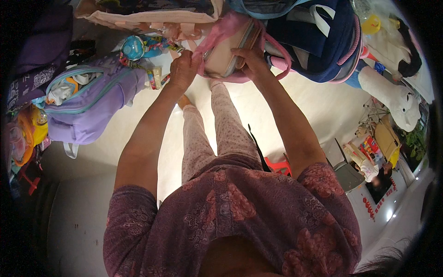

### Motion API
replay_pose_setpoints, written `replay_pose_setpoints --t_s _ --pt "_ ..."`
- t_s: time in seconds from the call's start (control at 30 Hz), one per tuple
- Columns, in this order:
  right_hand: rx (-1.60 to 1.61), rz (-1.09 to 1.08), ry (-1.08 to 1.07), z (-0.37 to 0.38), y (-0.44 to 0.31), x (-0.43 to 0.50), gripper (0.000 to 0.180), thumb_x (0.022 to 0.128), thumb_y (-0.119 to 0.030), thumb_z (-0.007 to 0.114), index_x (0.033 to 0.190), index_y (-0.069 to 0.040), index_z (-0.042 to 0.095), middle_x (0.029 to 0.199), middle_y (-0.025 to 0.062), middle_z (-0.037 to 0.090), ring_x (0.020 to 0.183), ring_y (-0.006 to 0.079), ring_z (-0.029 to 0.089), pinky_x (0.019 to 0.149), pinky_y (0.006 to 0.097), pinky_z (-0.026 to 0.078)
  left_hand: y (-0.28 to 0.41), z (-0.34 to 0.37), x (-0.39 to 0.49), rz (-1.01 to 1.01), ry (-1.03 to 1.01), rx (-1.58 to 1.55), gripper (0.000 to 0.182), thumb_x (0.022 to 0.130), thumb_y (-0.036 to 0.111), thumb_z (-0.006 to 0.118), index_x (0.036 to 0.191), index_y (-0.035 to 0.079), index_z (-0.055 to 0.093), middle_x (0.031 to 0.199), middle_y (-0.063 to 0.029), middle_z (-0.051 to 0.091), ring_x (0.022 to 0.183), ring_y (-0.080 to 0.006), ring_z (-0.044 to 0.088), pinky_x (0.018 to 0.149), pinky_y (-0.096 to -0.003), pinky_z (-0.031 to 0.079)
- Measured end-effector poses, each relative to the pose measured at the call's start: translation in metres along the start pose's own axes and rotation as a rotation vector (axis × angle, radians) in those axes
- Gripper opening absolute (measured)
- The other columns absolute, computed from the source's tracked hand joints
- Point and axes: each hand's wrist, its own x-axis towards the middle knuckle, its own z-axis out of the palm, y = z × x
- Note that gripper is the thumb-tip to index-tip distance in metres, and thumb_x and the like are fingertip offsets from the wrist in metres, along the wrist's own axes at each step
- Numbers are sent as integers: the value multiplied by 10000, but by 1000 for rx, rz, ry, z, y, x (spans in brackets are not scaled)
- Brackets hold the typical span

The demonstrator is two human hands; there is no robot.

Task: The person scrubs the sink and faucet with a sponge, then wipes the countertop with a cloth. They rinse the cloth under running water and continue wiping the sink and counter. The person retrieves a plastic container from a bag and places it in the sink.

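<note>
A pink bag (220,33) with a beige front panel (219,57) lies before me between both hands. My left hand (186,69) grips the pink fabric at the bag's left edge. With thumb and fingers, my right hand (251,62) holds the brown-trimmed edge of the panel. A pink strap (284,57) loops out to the right of that hand. Just left of my left hand are a blue round bottle (133,47) and a colourful patterned strap (152,77). The bag's far part is partly hidden under other bags.
A lilac backpack (90,121) with an open pocket stands at the left. Dark blue backpack (311,45) at the right, beside a white plush toy (398,97). A peach-edged bag (148,17) lies beyond. Farther off are a red stool (280,166), a grey chair (349,176) and a person (367,168).
</note>
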Motion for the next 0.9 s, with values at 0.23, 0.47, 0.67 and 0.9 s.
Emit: replay_pose_setpoints --t_s 0.23,0.47,0.67,0.9 --pt "-35 -190 26 5 1 -10 956 563 123 596 1381 -189 213 1171 96 445 1045 263 490 812 348 505 -4 -1 -16 -149 -216 -87 309 795 235 544 901 -55 535 755 -240 612 763 -346 629 662 -407 487" --pt "177 -363 -12 15 -16 -18 985 556 108 618 1389 -214 202 1101 94 488 932 225 540 615 294 527 18 2 -31 -76 -35 -386 374 819 178 559 1152 13 523 972 -182 635 859 -231 639 628 -342 504" --pt "-71 -161 -45 15 -21 -27 932 603 100 623 1365 -186 170 1112 94 477 984 258 534 736 389 532 -2 -2 -45 -91 -65 -311 338 831 142 546 1153 39 539 876 -192 639 780 -278 642 611 -355 501" --pt "-163 -100 -44 31 10 -52 412 658 0 660 1044 41 522 965 103 588 819 198 596 723 322 514 -18 5 -39 -273 -16 -46 217 819 204 597 869 -2 642 722 -209 620 639 -342 623 571 -391 469"
